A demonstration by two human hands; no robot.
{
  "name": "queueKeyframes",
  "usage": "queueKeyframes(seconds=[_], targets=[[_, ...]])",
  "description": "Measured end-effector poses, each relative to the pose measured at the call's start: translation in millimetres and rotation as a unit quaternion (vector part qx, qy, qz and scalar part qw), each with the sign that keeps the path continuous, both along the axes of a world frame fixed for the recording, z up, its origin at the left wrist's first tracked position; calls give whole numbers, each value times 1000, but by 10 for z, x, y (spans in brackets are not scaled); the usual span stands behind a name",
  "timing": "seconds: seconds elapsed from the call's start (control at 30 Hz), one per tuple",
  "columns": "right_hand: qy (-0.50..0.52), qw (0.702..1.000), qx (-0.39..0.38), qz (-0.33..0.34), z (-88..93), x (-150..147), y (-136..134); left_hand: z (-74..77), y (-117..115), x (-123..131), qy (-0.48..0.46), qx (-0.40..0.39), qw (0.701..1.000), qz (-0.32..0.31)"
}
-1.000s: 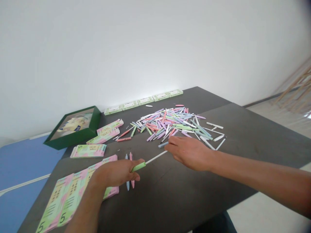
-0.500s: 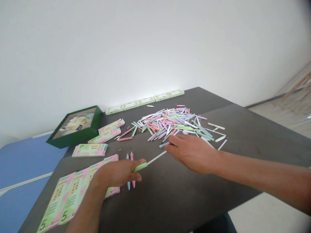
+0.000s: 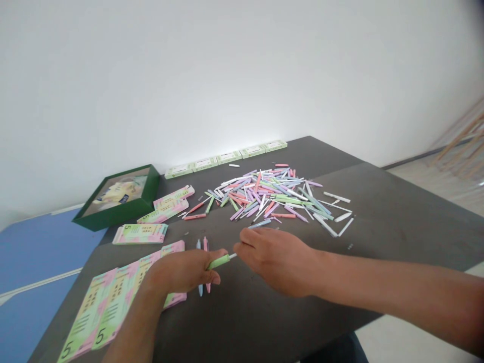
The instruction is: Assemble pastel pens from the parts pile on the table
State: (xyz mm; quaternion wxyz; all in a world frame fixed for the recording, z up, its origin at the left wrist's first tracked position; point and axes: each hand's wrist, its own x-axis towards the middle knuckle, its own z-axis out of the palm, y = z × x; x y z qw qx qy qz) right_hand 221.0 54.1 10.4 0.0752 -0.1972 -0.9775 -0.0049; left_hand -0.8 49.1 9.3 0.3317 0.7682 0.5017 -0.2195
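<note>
Left fingers pinch the green pen barrel. Right fingers, just beyond its end, pinch the white refill.

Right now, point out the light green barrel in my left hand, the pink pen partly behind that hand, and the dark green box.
Light green barrel (image 3: 219,261): head view, middle of its visible length.
Pink pen (image 3: 206,244): head view, its upper part.
Dark green box (image 3: 117,214): head view, its near wall.
</note>
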Motion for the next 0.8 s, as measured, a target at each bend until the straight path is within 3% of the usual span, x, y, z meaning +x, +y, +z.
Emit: queueKeyframes(seconds=[0.2,0.4,0.53,0.8], targets=[[68,994,-86,3,-44,-55,42,22,-9,-5,-9,-1,1000,12],[171,960,-217,-41,-175,-45,59,50,-24,-2,-15,-4,1000,6],[245,928,-275,-58,-306,-62,13,39,-42,-3,-18,-6,1000,7],[377,831,-405,-60,-578,-146,-45,72,-61,5,-33,4,999,-6]])
